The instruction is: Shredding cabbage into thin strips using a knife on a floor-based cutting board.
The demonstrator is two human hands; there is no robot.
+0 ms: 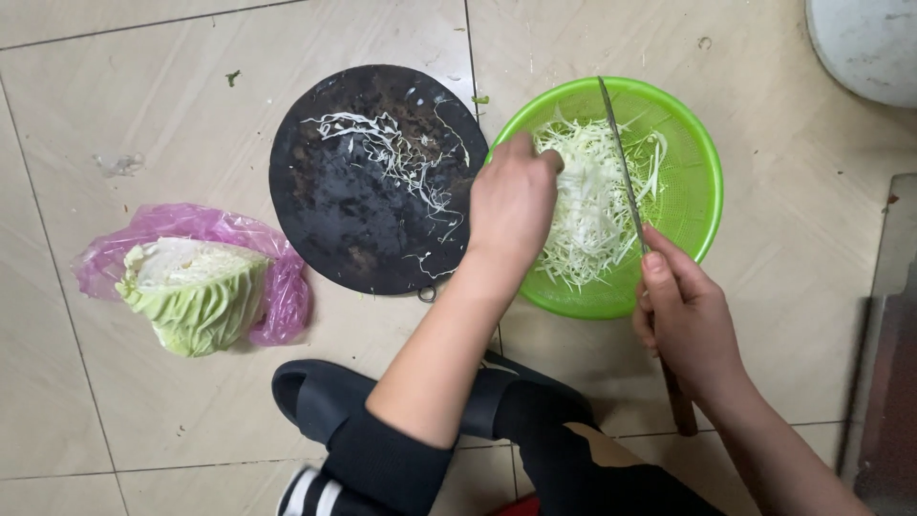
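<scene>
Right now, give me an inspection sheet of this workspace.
Surface: beige tiled floor, small green scraps.
Job's things: green colander holding shredded cabbage; knife blade over it; round dark board with leftover shreds.
Clutter: cut cabbage on pink bag; black slipper.
Grippers: left hand in the shreds; right hand gripping the knife.
Cables: nothing seen.
Surroundings: white container, top right.

On a tiled floor: one green colander (702,182) holding one heap of shredded cabbage (587,205), one round black cutting board (368,182), one knife (626,182), one cut cabbage piece (196,291) on one pink plastic bag (191,225), one black slipper (320,397), and two hands, left (511,205) and right (688,320)
</scene>
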